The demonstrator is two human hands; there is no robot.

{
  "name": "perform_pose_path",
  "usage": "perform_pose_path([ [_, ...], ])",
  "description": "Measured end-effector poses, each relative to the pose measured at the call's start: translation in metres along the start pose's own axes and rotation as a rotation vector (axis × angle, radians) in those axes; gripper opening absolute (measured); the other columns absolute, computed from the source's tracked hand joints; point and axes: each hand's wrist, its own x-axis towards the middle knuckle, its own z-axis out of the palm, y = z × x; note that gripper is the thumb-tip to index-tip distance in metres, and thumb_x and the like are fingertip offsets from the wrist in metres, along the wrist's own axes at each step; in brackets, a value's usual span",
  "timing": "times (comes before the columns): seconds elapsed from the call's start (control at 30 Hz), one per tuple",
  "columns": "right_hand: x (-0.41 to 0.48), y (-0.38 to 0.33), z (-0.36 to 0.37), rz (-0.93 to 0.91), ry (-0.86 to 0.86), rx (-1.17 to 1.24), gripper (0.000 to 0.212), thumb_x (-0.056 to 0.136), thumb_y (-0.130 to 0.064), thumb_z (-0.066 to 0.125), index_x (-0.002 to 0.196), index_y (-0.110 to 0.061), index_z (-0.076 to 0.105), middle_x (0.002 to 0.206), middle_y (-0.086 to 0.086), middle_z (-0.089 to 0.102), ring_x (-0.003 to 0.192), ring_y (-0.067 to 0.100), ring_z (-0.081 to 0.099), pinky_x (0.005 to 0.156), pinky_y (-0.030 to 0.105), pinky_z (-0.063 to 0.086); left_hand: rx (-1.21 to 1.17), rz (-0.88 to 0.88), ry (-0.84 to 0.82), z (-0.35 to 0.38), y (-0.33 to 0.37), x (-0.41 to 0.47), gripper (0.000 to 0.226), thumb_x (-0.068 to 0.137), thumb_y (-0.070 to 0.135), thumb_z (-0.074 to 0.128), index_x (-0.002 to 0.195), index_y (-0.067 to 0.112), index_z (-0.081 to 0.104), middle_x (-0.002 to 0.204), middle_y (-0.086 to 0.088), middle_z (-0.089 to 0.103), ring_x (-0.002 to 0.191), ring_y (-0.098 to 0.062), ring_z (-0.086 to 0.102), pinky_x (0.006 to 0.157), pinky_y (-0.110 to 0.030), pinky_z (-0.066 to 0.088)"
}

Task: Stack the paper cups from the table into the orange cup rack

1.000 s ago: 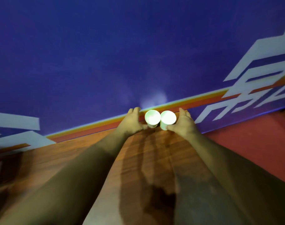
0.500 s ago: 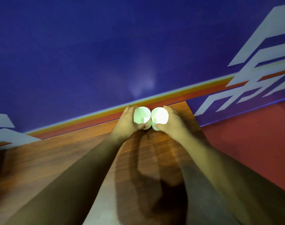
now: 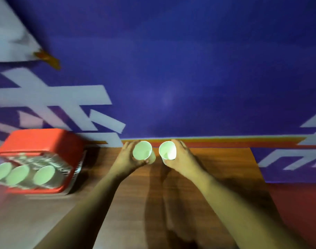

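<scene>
Two white paper cups are held over the far part of the wooden table (image 3: 216,169). My left hand (image 3: 127,159) grips the left cup (image 3: 142,150), its mouth tipped toward me. My right hand (image 3: 182,159) grips the right cup (image 3: 167,150) the same way. A small gap separates the two cups. The orange cup rack (image 3: 40,142) lies at the left on the table, blurred, with three cup stacks (image 3: 18,174) showing their white mouths toward me.
A blue wall with white lettering and an orange stripe (image 3: 243,141) rises right behind the table. The table's right edge (image 3: 257,169) drops to a red floor (image 3: 297,203). My forearms cast shadows across the wood near me.
The view has swung left, bringing the orange rack into sight. The two cups, touching before, have come apart and lifted slightly in my hands.
</scene>
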Motion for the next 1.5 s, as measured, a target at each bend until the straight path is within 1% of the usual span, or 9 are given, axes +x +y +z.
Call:
perform_pose_path([
  [0.13, -0.008, -0.072, 0.04, -0.061, -0.057, -0.023, 0.084, 0.07, -0.034, 0.083, 0.14, -0.02, 0.039, 0.139, -0.001, 0.045, 0.126, 0.021, 0.046, 0.097, 0.032, 0.047, 0.002, -0.05, 0.126, -0.073, -0.041, -0.044, 0.086, 0.06, 0.039, 0.091, 0.134, 0.017, 0.052, 0.129, 0.003, 0.051, 0.122, -0.013, 0.048, 0.103, -0.025, 0.039],
  [0.23, -0.018, -0.123, 0.072, -0.113, -0.079, -0.033, 0.082, 0.07, -0.034, 0.083, 0.137, -0.019, 0.039, 0.134, -0.001, 0.047, 0.123, 0.02, 0.049, 0.088, 0.026, 0.046, 0.0, -0.062, 0.201, -0.121, -0.074, -0.077, 0.078, 0.061, 0.033, 0.091, 0.128, 0.023, 0.053, 0.123, 0.009, 0.049, 0.123, -0.013, 0.046, 0.102, -0.021, 0.033],
  [0.3, -0.026, -0.16, 0.094, -0.146, -0.083, -0.042, 0.079, 0.07, -0.034, 0.083, 0.136, -0.019, 0.04, 0.131, 0.0, 0.049, 0.119, 0.018, 0.05, 0.082, 0.023, 0.044, -0.005, -0.097, 0.258, -0.152, -0.097, -0.1, 0.083, 0.061, 0.03, 0.093, 0.133, 0.017, 0.052, 0.125, 0.005, 0.049, 0.123, -0.017, 0.047, 0.103, -0.025, 0.036],
  [0.47, -0.038, -0.233, 0.152, -0.182, -0.101, -0.006, 0.081, 0.07, -0.036, 0.083, 0.137, -0.021, 0.039, 0.134, 0.002, 0.049, 0.121, 0.02, 0.051, 0.087, 0.025, 0.047, -0.052, -0.161, 0.298, -0.221, -0.159, -0.142, 0.099, 0.052, 0.056, 0.088, 0.136, 0.019, 0.052, 0.131, -0.001, 0.052, 0.12, -0.019, 0.052, 0.102, -0.04, 0.045],
  [0.67, -0.041, -0.293, 0.22, -0.14, -0.096, -0.015, 0.084, 0.074, -0.031, 0.08, 0.143, -0.016, 0.035, 0.144, 0.006, 0.043, 0.129, 0.024, 0.045, 0.096, 0.03, 0.044, -0.039, -0.214, 0.273, -0.278, -0.23, -0.154, 0.09, 0.067, 0.042, 0.089, 0.142, 0.017, 0.046, 0.14, 0.001, 0.045, 0.125, -0.02, 0.048, 0.103, -0.039, 0.044],
  [0.87, -0.044, -0.299, 0.265, -0.06, -0.039, 0.009, 0.077, 0.074, -0.029, 0.081, 0.138, -0.018, 0.04, 0.138, 0.003, 0.046, 0.125, 0.021, 0.046, 0.091, 0.025, 0.042, -0.039, -0.19, 0.249, -0.279, -0.274, -0.136, 0.082, 0.07, 0.038, 0.088, 0.136, 0.016, 0.045, 0.136, -0.006, 0.045, 0.122, -0.027, 0.049, 0.098, -0.038, 0.044],
  [1.03, -0.045, -0.289, 0.275, 0.008, 0.001, 0.041, 0.077, 0.072, -0.03, 0.082, 0.137, -0.023, 0.042, 0.137, -0.001, 0.047, 0.121, 0.017, 0.048, 0.086, 0.025, 0.046, 0.003, -0.114, 0.197, -0.271, -0.284, -0.112, 0.088, 0.072, 0.04, 0.086, 0.144, 0.019, 0.041, 0.143, -0.007, 0.045, 0.129, -0.028, 0.046, 0.105, -0.039, 0.039],
  [1.27, -0.042, -0.276, 0.29, 0.086, 0.034, 0.006, 0.08, 0.072, -0.035, 0.082, 0.139, -0.026, 0.039, 0.136, -0.003, 0.047, 0.121, 0.016, 0.048, 0.091, 0.03, 0.051, 0.548, -0.071, 0.071, -0.243, -0.308, -0.091, 0.084, 0.076, 0.06, 0.071, 0.145, 0.022, 0.042, 0.152, -0.003, 0.039, 0.129, -0.032, 0.038, 0.101, -0.043, 0.034],
  [1.5, -0.028, -0.284, 0.313, 0.101, 0.03, 0.108, 0.077, 0.069, -0.027, 0.084, 0.134, -0.029, 0.043, 0.131, -0.004, 0.05, 0.117, 0.015, 0.05, 0.09, 0.033, 0.052, 0.549, 0.053, 0.105, -0.24, -0.328, -0.087, 0.099, 0.063, 0.068, 0.075, 0.14, 0.012, 0.05, 0.125, -0.015, 0.055, 0.108, -0.036, 0.05, 0.091, -0.047, 0.042],
])
